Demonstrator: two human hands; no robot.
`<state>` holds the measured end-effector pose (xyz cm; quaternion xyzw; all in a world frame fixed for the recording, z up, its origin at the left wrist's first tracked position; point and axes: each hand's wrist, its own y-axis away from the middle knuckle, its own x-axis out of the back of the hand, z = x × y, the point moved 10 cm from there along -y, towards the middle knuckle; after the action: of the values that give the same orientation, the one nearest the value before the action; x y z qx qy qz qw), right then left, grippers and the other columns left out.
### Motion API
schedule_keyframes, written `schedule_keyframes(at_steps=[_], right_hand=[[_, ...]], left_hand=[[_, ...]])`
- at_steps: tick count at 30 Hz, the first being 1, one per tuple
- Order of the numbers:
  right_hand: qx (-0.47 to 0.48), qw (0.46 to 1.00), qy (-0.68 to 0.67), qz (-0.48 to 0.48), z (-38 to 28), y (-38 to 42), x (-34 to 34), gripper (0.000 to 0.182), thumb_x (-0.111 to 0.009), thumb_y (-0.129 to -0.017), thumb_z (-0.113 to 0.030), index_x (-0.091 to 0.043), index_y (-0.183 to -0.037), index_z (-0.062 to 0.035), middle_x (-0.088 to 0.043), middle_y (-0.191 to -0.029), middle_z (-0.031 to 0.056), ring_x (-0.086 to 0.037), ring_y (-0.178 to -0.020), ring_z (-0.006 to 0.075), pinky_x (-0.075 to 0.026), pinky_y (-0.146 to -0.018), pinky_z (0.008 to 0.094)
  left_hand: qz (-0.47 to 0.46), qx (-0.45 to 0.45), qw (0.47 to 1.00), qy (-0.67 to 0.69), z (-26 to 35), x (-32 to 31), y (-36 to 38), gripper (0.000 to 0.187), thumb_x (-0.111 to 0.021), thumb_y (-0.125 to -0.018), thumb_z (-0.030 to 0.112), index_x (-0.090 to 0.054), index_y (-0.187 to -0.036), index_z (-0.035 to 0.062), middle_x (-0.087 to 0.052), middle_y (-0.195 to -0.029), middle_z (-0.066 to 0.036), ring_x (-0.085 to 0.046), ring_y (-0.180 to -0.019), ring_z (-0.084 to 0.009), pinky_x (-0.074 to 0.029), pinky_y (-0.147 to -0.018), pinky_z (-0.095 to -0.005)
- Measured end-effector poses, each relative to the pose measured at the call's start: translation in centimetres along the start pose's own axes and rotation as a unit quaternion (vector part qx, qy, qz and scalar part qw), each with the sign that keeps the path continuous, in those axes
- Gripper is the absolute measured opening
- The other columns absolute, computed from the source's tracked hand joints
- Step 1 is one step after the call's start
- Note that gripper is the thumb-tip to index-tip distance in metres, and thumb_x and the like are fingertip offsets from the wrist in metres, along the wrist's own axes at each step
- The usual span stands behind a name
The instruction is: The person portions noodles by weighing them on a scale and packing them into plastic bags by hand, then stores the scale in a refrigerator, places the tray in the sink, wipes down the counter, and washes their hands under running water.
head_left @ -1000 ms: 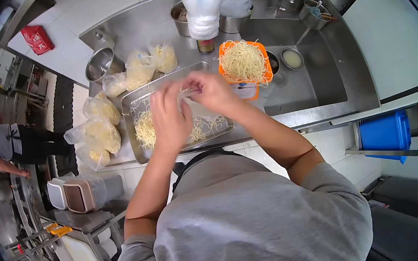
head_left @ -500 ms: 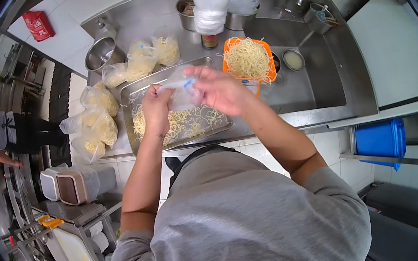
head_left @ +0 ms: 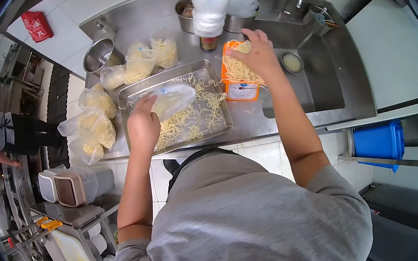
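Plump noodle bags [head_left: 98, 129] crowd the metal tray [head_left: 200, 67], left and behind, on the steel surface [head_left: 249, 126]; left fingers [head_left: 146, 103] pinch a filmy clear bag [head_left: 176, 101] above loose, curly strands [head_left: 180, 129]; right fingers [head_left: 250, 35] spread wide, gripping nothing visible, over noodles [head_left: 236, 69] heaped in the orange tub [head_left: 224, 75].

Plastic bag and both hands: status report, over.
Left hand holding plastic bag above tray. Right hand at noodles in orange basket, fingers spread. No obstruction visible between right hand and noodles.
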<state>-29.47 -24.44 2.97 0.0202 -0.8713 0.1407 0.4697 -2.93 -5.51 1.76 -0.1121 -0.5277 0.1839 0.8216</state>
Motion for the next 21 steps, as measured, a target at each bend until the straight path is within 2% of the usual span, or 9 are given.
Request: schedule_keyframes(at_steps=[3, 4, 7, 8, 10, 11, 14, 17, 21], right_hand=[[0.004, 0.979, 0.097, -0.180, 4.8, -1.7, -7.0, 0.093, -0.075, -0.058, -0.059, -0.044, -0.131, -0.0096, -0.049, -0.127, 0.0219, -0.043, -0.119, 0.0401, -0.036, -0.101, 0.0428], [0.004, 0.974, 0.131, -0.184, 6.0, -1.7, -9.2, 0.098, -0.077, -0.054, -0.055, -0.043, -0.132, -0.0095, -0.052, -0.124, 0.0222, -0.044, -0.119, 0.0395, -0.036, -0.100, 0.0436], [-0.034, 0.963, 0.176, -0.203, 6.3, -0.7, -11.4, 0.094, -0.079, -0.054, -0.046, -0.042, -0.133, -0.0105, -0.056, -0.120, 0.0201, -0.045, -0.118, 0.0379, -0.038, -0.098, 0.0429], [-0.055, 0.960, 0.171, -0.215, 6.0, -0.5, -11.3, 0.088, -0.081, -0.057, -0.039, -0.043, -0.131, -0.0118, -0.055, -0.118, 0.0176, -0.042, -0.121, 0.0343, -0.042, -0.096, 0.0471], [-0.038, 0.955, 0.186, -0.227, 5.0, -0.7, -11.1, 0.073, -0.077, -0.063, -0.033, -0.046, -0.126, -0.0106, -0.056, -0.115, 0.0168, -0.044, -0.118, 0.0343, -0.044, -0.092, 0.0471], [-0.027, 0.953, 0.193, -0.232, 4.8, -0.9, -11.2, 0.066, -0.074, -0.067, -0.029, -0.048, -0.124, -0.0100, -0.056, -0.113, 0.0164, -0.045, -0.117, 0.0343, -0.045, -0.090, 0.0472], [-0.026, 0.978, 0.148, -0.142, 5.8, -1.9, -11.0, 0.044, -0.064, -0.074, -0.020, -0.054, -0.115, -0.0089, -0.058, -0.109, 0.0167, -0.051, -0.110, 0.0339, -0.046, -0.089, 0.0444], [-0.027, 0.983, 0.139, -0.118, 5.2, -2.0, -9.9, 0.044, -0.064, -0.071, -0.015, -0.058, -0.113, -0.0060, -0.061, -0.109, 0.0189, -0.058, -0.100, 0.0360, -0.047, -0.086, 0.0428], [0.034, 0.992, 0.065, -0.101, 7.7, -3.4, -10.8, 0.038, -0.063, -0.070, -0.008, -0.060, -0.108, -0.0043, -0.065, -0.097, 0.0169, -0.063, -0.090, 0.0341, -0.049, -0.080, 0.0406]], left_hand=[[-0.054, 0.038, 0.996, 0.064, 0.6, -1.8, 0.7, 0.040, -0.048, -0.070, -0.006, -0.064, -0.105, 0.0026, -0.060, -0.114, -0.016, -0.061, -0.094, -0.0329, -0.050, -0.083, -0.0363], [-0.065, 0.041, 0.994, 0.073, 0.5, -2.7, 0.9, 0.040, -0.047, -0.070, -0.006, -0.063, -0.105, 0.0015, -0.059, -0.115, -0.017, -0.060, -0.096, -0.0334, -0.049, -0.084, -0.0368], [-0.074, 0.033, 0.992, 0.093, 0.5, -3.9, 1.2, 0.040, -0.047, -0.070, -0.006, -0.063, -0.106, 0.0012, -0.059, -0.115, -0.018, -0.060, -0.096, -0.0339, -0.049, -0.084, -0.0376], [-0.079, 0.035, 0.992, 0.090, 0.5, -4.1, 1.4, 0.040, -0.047, -0.070, -0.006, -0.063, -0.107, 0.0011, -0.058, -0.115, -0.018, -0.060, -0.096, -0.0340, -0.049, -0.084, -0.0377], [-0.084, 0.042, 0.992, 0.080, 0.2, -4.2, 1.5, 0.040, -0.048, -0.070, -0.005, -0.062, -0.107, 0.0009, -0.058, -0.116, -0.018, -0.060, -0.095, -0.0343, -0.049, -0.083, -0.0379], [-0.086, 0.050, 0.992, 0.074, -0.2, -4.4, 1.5, 0.040, -0.048, -0.070, -0.005, -0.062, -0.108, 0.0009, -0.058, -0.116, -0.018, -0.060, -0.094, -0.0344, -0.049, -0.083, -0.0378], [-0.101, 0.081, 0.989, 0.067, -1.2, -5.1, 1.9, 0.041, -0.051, -0.069, -0.002, -0.061, -0.109, 0.0012, -0.057, -0.117, -0.019, -0.060, -0.094, -0.0351, -0.048, -0.084, -0.0379], [-0.108, 0.108, 0.985, 0.077, -2.1, -5.8, 2.4, 0.043, -0.052, -0.069, -0.001, -0.061, -0.111, 0.0013, -0.057, -0.116, -0.021, -0.060, -0.094, -0.0361, -0.048, -0.085, -0.0390], [-0.145, 0.146, 0.974, 0.096, -3.0, -6.9, 3.1, 0.046, -0.052, -0.068, -0.001, -0.060, -0.113, 0.0012, -0.057, -0.115, -0.022, -0.057, -0.102, -0.0369, -0.045, -0.089, -0.0386]])
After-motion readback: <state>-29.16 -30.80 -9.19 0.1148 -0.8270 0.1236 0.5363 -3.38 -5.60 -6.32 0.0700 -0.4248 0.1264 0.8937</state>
